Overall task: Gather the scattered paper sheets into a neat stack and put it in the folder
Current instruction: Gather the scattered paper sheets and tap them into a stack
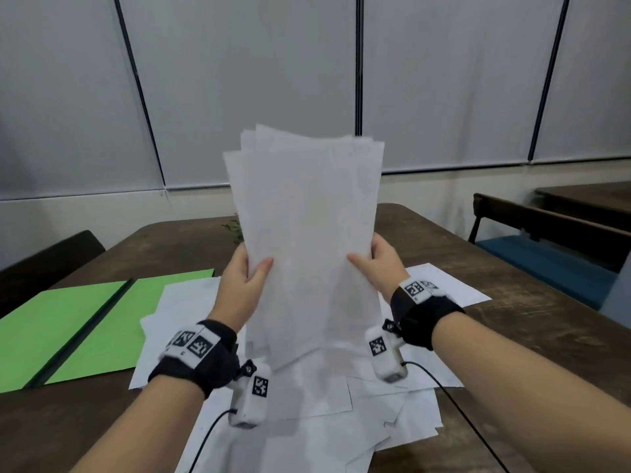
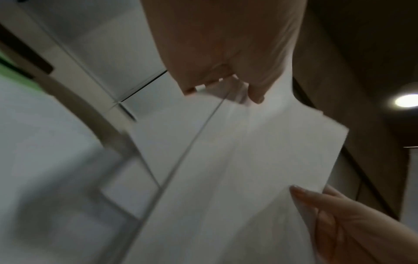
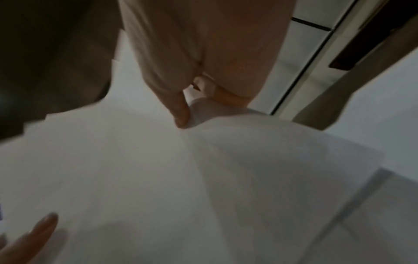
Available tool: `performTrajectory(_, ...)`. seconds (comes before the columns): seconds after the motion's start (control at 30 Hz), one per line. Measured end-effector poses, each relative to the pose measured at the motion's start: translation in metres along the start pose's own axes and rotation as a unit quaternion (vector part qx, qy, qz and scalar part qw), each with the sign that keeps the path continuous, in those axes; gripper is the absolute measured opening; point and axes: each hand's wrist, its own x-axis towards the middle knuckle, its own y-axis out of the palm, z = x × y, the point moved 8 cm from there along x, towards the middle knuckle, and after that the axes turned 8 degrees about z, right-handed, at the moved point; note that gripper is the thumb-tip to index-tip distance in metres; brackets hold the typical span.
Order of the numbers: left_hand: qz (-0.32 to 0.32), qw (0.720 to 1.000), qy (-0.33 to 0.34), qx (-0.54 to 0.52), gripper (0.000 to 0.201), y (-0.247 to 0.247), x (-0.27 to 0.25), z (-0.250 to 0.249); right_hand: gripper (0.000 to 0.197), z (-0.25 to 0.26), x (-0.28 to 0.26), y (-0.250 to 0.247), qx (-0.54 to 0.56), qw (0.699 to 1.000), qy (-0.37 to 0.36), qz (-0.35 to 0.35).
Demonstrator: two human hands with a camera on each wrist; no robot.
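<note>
I hold a bundle of white paper sheets (image 1: 307, 233) upright over the table, its top edges uneven and fanned. My left hand (image 1: 244, 271) grips the bundle's left edge, thumb on the near face. My right hand (image 1: 377, 262) grips the right edge the same way. The bundle's lower edge meets more loose sheets (image 1: 307, 411) scattered flat on the table. An open green folder (image 1: 85, 322) lies flat to the left. The left wrist view shows the bundle (image 2: 237, 178) pinched by my left hand (image 2: 224, 85); the right wrist view shows the sheets (image 3: 158, 178) under my right thumb (image 3: 181, 114).
The wooden table (image 1: 512, 302) reaches to the right and back. A dark chair back (image 1: 44, 261) stands at the left, and a blue-seated chair (image 1: 546, 254) at the right. Something small and green (image 1: 234, 228) peeks out behind the bundle.
</note>
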Motion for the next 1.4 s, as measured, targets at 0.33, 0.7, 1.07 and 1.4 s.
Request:
performTrajectory(0.33, -0.040, 0.999, 0.014, 0.017, 0.060, 0.006, -0.006, -0.014, 0.054, -0.017, -0.016, 0.013, 0.072, 0.997, 0.017, 0.018)
performTrajectory(0.7, -0.101, 0.994, -0.016, -0.034, 0.050, -0.004, 0.003, -0.007, 0.066, -0.021, -0.001, 0.018, 0.144, 0.988, 0.046, 0.016)
performTrajectory(1.07, -0.026, 0.986, -0.159, 0.031, 0.020, 0.004, -0.009, 0.055, 0.022, -0.051, 0.003, 0.024, 0.051, 0.995, 0.081, 0.035)
performTrajectory(1.4, 0.143, 0.948, -0.283, -0.019, 0.028, 0.105, -0.028, 0.024, 0.034, -0.045, -0.039, -0.068, -0.137, 0.978, 0.148, -0.051)
